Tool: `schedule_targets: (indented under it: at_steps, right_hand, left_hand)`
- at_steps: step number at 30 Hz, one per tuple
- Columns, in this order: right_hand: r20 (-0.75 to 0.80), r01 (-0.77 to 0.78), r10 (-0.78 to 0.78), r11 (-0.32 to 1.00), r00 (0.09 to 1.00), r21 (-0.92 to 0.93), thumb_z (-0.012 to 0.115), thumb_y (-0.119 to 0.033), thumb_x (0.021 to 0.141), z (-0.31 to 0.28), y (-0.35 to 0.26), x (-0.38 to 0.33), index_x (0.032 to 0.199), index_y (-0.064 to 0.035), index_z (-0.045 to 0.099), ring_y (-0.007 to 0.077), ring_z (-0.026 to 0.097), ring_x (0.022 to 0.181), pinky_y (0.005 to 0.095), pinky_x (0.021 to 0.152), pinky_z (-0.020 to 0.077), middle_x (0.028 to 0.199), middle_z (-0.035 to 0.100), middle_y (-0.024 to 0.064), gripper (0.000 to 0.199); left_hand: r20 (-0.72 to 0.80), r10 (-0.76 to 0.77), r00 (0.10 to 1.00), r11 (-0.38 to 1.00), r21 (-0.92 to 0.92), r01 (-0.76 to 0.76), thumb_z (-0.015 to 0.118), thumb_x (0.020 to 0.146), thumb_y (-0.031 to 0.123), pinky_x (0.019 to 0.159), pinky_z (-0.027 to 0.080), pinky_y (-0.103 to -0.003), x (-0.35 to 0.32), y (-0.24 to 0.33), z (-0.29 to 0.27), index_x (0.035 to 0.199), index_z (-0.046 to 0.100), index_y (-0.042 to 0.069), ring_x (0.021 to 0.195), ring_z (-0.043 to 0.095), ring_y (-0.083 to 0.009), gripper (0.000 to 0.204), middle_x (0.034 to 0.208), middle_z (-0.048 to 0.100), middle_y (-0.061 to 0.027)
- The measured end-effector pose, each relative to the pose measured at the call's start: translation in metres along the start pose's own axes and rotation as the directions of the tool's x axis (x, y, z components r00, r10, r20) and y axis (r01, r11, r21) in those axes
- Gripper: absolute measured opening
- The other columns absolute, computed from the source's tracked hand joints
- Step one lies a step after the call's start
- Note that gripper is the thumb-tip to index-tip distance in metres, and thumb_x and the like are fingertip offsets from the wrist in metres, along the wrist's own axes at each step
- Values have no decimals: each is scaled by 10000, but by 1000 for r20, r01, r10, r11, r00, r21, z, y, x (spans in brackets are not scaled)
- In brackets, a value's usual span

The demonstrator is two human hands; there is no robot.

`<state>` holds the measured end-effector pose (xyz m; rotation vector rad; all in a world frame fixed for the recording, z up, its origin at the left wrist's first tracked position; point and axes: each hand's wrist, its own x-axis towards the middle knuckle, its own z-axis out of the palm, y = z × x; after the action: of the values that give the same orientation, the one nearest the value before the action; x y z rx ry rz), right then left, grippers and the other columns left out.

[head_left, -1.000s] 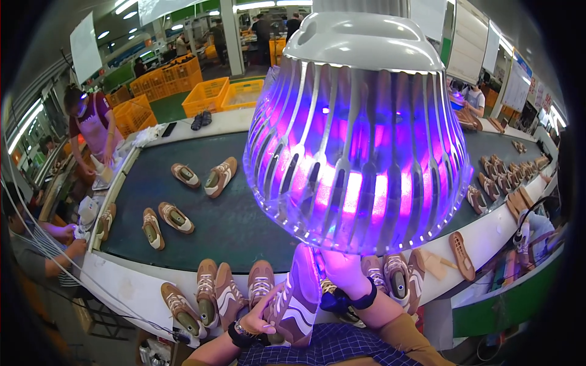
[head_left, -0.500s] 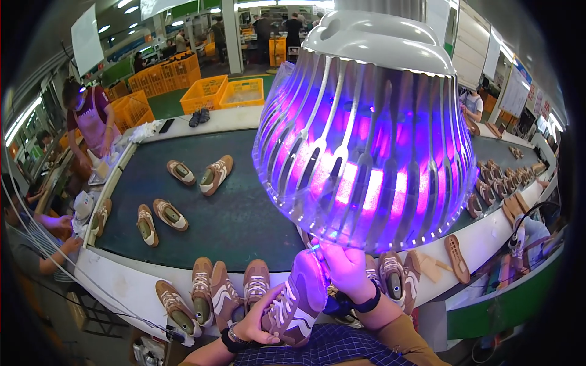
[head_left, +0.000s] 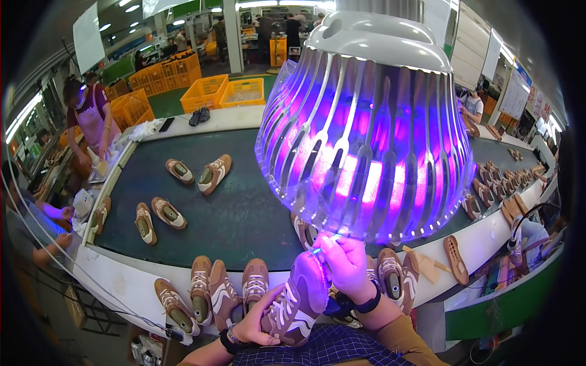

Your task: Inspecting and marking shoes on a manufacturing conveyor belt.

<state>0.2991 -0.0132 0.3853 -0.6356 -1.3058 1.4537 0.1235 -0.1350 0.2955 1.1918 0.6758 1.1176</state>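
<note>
At left, four loose shoes point(head_left: 215, 175) lie on the dark green belt point(head_left: 207, 235). A row of brown-and-white shoes point(head_left: 254, 280) lines the bench's point(head_left: 122, 283) white near edge. The left hand point(head_left: 257, 320) wraps around a laced brown shoe point(head_left: 299, 302), raised toe up over dark checked cloth point(head_left: 332, 341). By its toe, the right hand point(head_left: 346, 262) pinches a slim item point(head_left: 316, 251), too glare-lit to identify, under a violet-glowing lamp point(head_left: 366, 134). Farther right lies a brown sole point(head_left: 456, 261).

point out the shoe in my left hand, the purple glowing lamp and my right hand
Held shoe point(head_left: 299, 304): head view, on its brown upper.
Purple glowing lamp point(head_left: 366, 146): head view, on its slotted shade.
Right hand point(head_left: 346, 263): head view, on its back.
</note>
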Motion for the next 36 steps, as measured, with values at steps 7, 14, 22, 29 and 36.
schedule_targets:
  at_steps: [7, 14, 22, 29, 36]
  right_hand:
    - [-14, 52, -51, 999, 999, 2, 479, -188, 926, 3, 0, 0, 830, 1, 582, 22, 426, 470, 180, 434, 291, 593, 512, -17, 236]
    - [6, 5, -5, 997, 1000, 79, 472, -170, 927, 1, 2, -2, 840, 14, 572, 41, 434, 444, 187, 409, 311, 615, 526, 7, 226]
    - [37, 5, -8, 996, 999, 85, 479, -152, 922, 1, 10, 3, 846, 19, 564, 43, 431, 435, 187, 403, 311, 614, 520, 5, 206]
    - [2, 85, -86, 994, 996, 61, 480, -152, 916, 1, 14, 1, 822, 16, 554, 43, 430, 423, 187, 394, 306, 596, 514, 2, 206]
    - [19, 100, -103, 990, 995, 101, 489, -174, 913, 1, 17, -1, 812, 23, 552, 46, 434, 424, 186, 395, 304, 589, 508, 12, 230]
  left_hand:
    - [8, 22, 1000, 1000, 9, -22, 792, 570, 284, 1074, 221, -359, 2, -3, -2, 1422, 136, -23, 1303, 312, -230, 1117, 1414, 290, -142]
    - [-3, 23, 1000, 998, -57, -23, 796, 573, 278, 1076, 219, -360, 1, -5, -2, 1422, 131, -26, 1307, 308, -231, 1121, 1417, 286, -144]
    - [-22, 37, 999, 998, -46, -38, 794, 575, 261, 1075, 220, -356, -1, -7, -3, 1421, 113, -31, 1303, 310, -227, 1125, 1412, 287, -146]
    - [-19, 7, 1000, 996, -86, -9, 800, 568, 269, 1073, 218, -344, -1, -8, -5, 1418, 112, -38, 1303, 305, -219, 1135, 1409, 288, -140]
    - [-20, 41, 999, 998, -39, -42, 800, 568, 285, 1074, 213, -344, -2, -14, -7, 1418, 110, -40, 1307, 295, -222, 1142, 1410, 285, -139]
